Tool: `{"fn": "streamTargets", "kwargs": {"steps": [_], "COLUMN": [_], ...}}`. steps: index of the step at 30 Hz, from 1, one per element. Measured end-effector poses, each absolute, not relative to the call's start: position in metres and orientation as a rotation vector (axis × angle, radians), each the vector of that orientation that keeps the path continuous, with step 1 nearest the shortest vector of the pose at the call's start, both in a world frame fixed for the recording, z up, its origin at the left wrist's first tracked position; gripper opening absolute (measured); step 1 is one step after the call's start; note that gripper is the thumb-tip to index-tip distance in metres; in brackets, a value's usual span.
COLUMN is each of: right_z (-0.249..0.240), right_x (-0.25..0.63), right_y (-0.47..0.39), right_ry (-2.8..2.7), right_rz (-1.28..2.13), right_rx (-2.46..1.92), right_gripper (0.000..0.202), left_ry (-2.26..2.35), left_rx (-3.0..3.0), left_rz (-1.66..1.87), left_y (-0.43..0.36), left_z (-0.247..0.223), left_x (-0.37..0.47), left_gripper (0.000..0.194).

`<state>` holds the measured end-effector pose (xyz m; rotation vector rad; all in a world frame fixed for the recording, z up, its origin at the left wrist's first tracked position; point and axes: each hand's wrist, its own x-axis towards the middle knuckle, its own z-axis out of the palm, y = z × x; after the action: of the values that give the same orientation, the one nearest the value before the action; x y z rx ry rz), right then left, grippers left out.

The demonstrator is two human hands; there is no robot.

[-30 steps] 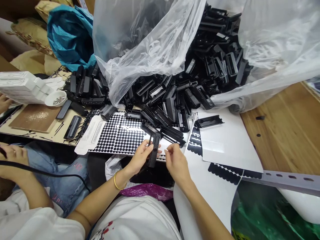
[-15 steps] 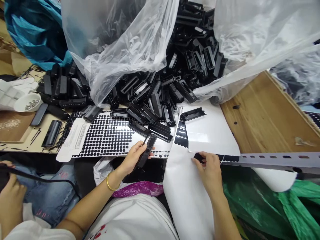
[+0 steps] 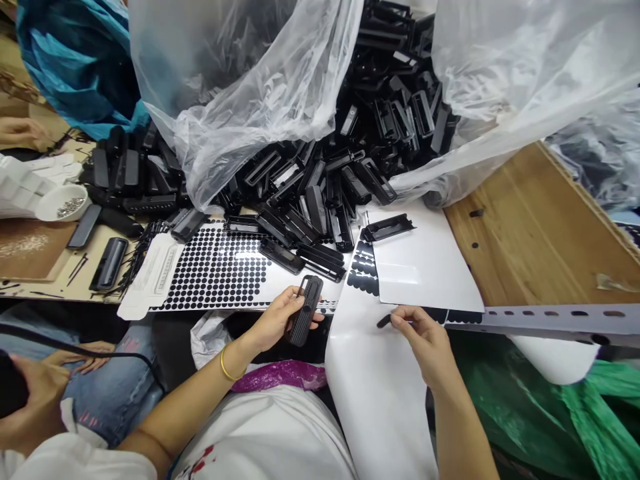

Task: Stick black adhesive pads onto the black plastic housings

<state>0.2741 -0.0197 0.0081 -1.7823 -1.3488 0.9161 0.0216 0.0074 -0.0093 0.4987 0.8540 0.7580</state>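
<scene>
My left hand (image 3: 281,316) holds a black textured plastic part (image 3: 306,312) upright and slightly tilted, fingers wrapped behind it. Between the thumb and fingers of my right hand (image 3: 419,333) is a small, thin black piece (image 3: 384,321), above the white backing paper (image 3: 373,373) that hangs over the table edge. Black stickers (image 3: 363,270) show on the sheet just beyond that hand. A single black frame (image 3: 389,228) lies on white paper (image 3: 425,267). Left of it sits a sheet of black dots (image 3: 215,270), partly under a heap of black parts (image 3: 315,207).
Clear plastic bags (image 3: 260,100) stand behind the heap. A white bowl of small metal pieces (image 3: 63,203) is at the left, near a person's hands (image 3: 35,400). A wooden panel (image 3: 545,233) and a perforated metal rail (image 3: 560,317) are at the right.
My left hand has turned the black part more upright. The small black piece in my right hand now appears edge-on, pointing left. At the left, the other person's hands have shifted.
</scene>
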Motion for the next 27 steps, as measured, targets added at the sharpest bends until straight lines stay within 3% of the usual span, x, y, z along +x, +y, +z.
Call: {"fn": "streamTargets", "kwargs": {"steps": [2,8,27], "right_z": [0.017,0.023,0.017], "right_x": [0.256,0.190,0.162], "right_y": [-0.015,0.003,0.016], "right_ry": [-1.268,-1.158,-1.299], "right_rz": [1.164,1.441,1.331], "right_rx": [-1.670,-1.468,-1.577], "right_gripper": [0.023,0.025,0.018], "left_ry": [0.807,0.784,0.890], "left_rx": [0.489,0.526,0.539], "left_rz": [0.741,0.712,0.731], "left_y": [0.006,0.001,-0.003], "left_z": [-0.007,-0.008,0.005], "left_x": [0.022,0.015,0.006], "left_gripper": [0.034,0.050,0.064]}}
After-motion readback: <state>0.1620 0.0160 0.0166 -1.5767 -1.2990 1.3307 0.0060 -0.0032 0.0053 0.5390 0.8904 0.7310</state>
